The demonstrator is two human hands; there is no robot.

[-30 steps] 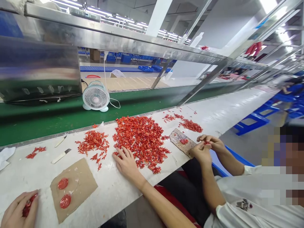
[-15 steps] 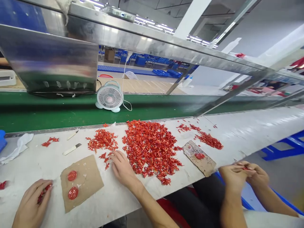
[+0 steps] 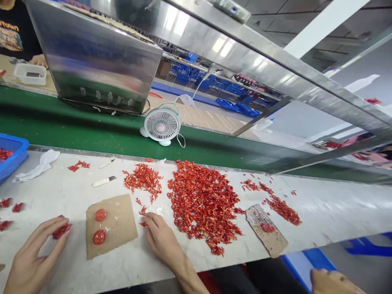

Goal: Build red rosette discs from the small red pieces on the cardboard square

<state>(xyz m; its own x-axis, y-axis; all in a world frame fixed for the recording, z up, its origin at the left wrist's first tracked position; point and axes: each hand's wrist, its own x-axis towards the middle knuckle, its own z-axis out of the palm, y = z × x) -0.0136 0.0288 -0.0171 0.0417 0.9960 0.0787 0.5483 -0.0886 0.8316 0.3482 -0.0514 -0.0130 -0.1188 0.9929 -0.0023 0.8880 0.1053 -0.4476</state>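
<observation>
My left hand is at the lower left, its fingers and thumb around a glossy dark-red flower-like piece near the table surface. My right hand rests low on the white table, fingertips together at a small red pointed piece. Another small red piece lies under its thumb side. Between my hands is a brown cardboard sheet with two round red wax-like discs on it. A small heap of red pieces lies beyond my right hand, and a large heap to its right.
Two small knives lie behind the cardboard. More dark-red pieces and a blue basket are at the left. A fan stands on the green belt. At right are a co-worker's hand and a second cardboard.
The view has turned left and tilted, showing more of the basket and loose dark-red pieces. My left hand's grasp looks wider. My right fingertips moved slightly nearer me among the small pieces.
</observation>
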